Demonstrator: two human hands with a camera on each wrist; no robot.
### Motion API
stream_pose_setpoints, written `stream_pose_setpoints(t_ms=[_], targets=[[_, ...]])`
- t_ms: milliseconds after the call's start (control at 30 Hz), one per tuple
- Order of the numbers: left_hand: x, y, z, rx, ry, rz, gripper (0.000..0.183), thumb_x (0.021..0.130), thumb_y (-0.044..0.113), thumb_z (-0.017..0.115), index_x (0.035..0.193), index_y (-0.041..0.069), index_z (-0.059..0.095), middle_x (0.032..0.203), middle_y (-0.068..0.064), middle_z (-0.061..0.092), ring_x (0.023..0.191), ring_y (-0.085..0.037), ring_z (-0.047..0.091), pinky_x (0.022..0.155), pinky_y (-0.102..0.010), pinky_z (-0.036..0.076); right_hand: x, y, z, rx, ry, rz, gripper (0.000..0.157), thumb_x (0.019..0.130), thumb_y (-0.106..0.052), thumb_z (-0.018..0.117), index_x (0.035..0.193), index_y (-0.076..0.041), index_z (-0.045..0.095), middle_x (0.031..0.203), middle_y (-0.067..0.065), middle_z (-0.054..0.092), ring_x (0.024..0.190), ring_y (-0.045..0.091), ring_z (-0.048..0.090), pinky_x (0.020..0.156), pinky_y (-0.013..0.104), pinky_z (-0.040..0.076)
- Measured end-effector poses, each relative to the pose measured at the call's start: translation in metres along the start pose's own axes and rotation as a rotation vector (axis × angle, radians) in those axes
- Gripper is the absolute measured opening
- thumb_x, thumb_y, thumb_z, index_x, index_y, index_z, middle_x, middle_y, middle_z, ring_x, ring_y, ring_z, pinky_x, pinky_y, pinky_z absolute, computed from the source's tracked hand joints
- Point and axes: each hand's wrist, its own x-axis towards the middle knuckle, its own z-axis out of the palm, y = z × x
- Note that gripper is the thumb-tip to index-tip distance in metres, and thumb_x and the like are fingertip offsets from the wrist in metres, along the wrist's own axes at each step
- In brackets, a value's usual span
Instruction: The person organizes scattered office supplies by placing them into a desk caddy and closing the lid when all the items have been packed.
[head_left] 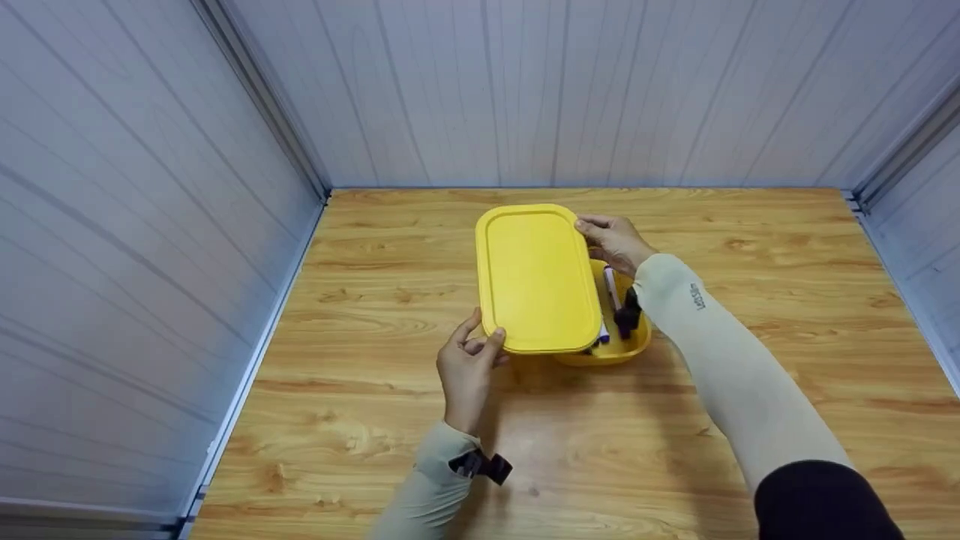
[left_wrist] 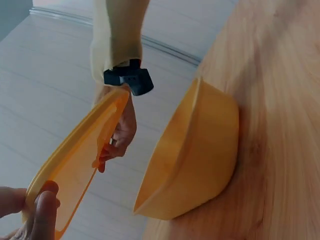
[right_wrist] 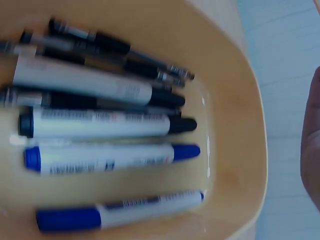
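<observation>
A flat yellow lid (head_left: 536,277) with rounded corners is held up by both hands over the left part of a yellow box (head_left: 637,349). My left hand (head_left: 466,375) pinches the lid's near left corner between thumb and fingers. At the far right corner, my right hand (head_left: 615,241) grips the edge. In the left wrist view, the lid (left_wrist: 75,165) is tilted and apart from the box (left_wrist: 200,150). Several markers and pens lie inside; the right wrist view shows a blue-capped marker (right_wrist: 120,212), a black-tipped marker (right_wrist: 105,123) and black pens (right_wrist: 110,42).
The box stands on a wood-grain table (head_left: 360,420). Pale panelled walls (head_left: 450,90) rise at the back and on both sides. A small black camera (head_left: 481,465) is strapped to the left wrist.
</observation>
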Motion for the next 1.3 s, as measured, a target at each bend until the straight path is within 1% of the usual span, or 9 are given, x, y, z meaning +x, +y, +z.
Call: stream_pose_setpoints(t_ms=[167,333,467,667,767,867,967,1167,1300], targets=[[0.002,-0.006,0.006,0.056,-0.038,-0.018,0.052,0.085,0.01,0.076,0.134,0.005,0.058,0.079,-0.015,0.073,0.069,-0.038,0.07,0.064,-0.033,0.059,0.0,0.002,-0.01,-0.15,0.063,-0.025,0.046,0.098,-0.018,0.058,0.14,-0.001,0.052,0.093,0.0,0.07,0.077,0.012,0.065,0.069,0.026,0.056],[0.004,-0.012,0.014,0.069,-0.061,-0.051,0.053,0.084,0.009,0.077,0.133,0.003,0.059,0.078,-0.014,0.073,0.066,-0.029,0.07,0.063,-0.033,0.059,0.001,0.004,-0.022,-0.275,0.119,-0.027,0.049,0.097,-0.022,0.06,0.141,-0.002,0.052,0.094,-0.002,0.068,0.076,0.01,0.065,0.069,0.025,0.056],[0.007,-0.018,0.021,0.073,-0.082,-0.07,0.054,0.081,0.008,0.079,0.132,0.002,0.06,0.077,-0.013,0.073,0.064,-0.026,0.07,0.064,-0.036,0.059,0.0,0.004,-0.032,-0.368,0.139,-0.046,0.048,0.097,-0.021,0.06,0.141,-0.001,0.052,0.108,0.003,0.066,0.079,0.008,0.064,0.069,0.024,0.057],[0.01,-0.025,0.034,0.097,-0.102,-0.071,0.052,0.079,0.007,0.081,0.128,0.002,0.064,0.077,-0.011,0.073,0.068,-0.033,0.071,0.068,-0.044,0.059,-0.004,0.003,-0.046,-0.49,0.141,-0.074,0.047,0.098,-0.02,0.059,0.141,-0.001,0.052,0.131,0.019,0.058,0.086,0.006,0.064,0.078,0.027,0.057],[0.01,-0.029,0.039,0.144,-0.109,-0.043,0.05,0.079,0.009,0.081,0.126,0.003,0.065,0.076,-0.008,0.073,0.069,-0.034,0.071,0.065,-0.038,0.059,-0.005,0.005,-0.052,-0.551,0.125,-0.088,0.049,0.098,-0.018,0.059,0.142,0.0,0.05,0.134,0.023,0.056,0.087,0.005,0.065,0.081,0.028,0.056],[0.01,-0.034,0.042,0.243,-0.117,0.01,0.049,0.079,0.014,0.081,0.125,0.004,0.067,0.073,-0.003,0.073,0.066,-0.026,0.071,0.063,-0.03,0.058,-0.006,0.008,-0.058,-0.611,0.121,-0.098,0.049,0.098,-0.017,0.059,0.143,-0.001,0.049,0.135,0.024,0.055,0.086,0.004,0.064,0.082,0.028,0.056],[0.011,-0.038,0.044,0.324,-0.123,0.043,0.049,0.079,0.019,0.081,0.124,0.004,0.068,0.07,0.002,0.072,0.063,-0.019,0.07,0.062,-0.026,0.057,-0.006,0.013,-0.062,-0.655,0.129,-0.104,0.047,0.098,-0.017,0.059,0.142,-0.001,0.05,0.134,0.024,0.057,0.086,0.004,0.064,0.081,0.028,0.056],[0.012,-0.048,0.052,0.412,-0.154,0.011,0.05,0.08,0.023,0.081,0.125,0.006,0.068,0.067,0.007,0.07,0.059,-0.017,0.068,0.055,-0.023,0.051,-0.005,0.023,-0.069,-0.746,0.204,-0.108,0.041,0.098,-0.015,0.06,0.137,-0.003,0.057,0.123,0.022,0.063,0.082,0.008,0.064,0.073,0.026,0.057],[0.015,-0.052,0.055,0.466,-0.16,0.003,0.049,0.08,0.024,0.081,0.124,0.007,0.069,0.065,0.008,0.069,0.055,-0.012,0.064,0.05,-0.022,0.045,0.0,0.027,-0.071,-0.781,0.239,-0.104,0.039,0.098,-0.014,0.06,0.135,-0.003,0.059,0.121,0.021,0.064,0.088,0.014,0.065,0.073,0.027,0.057]])
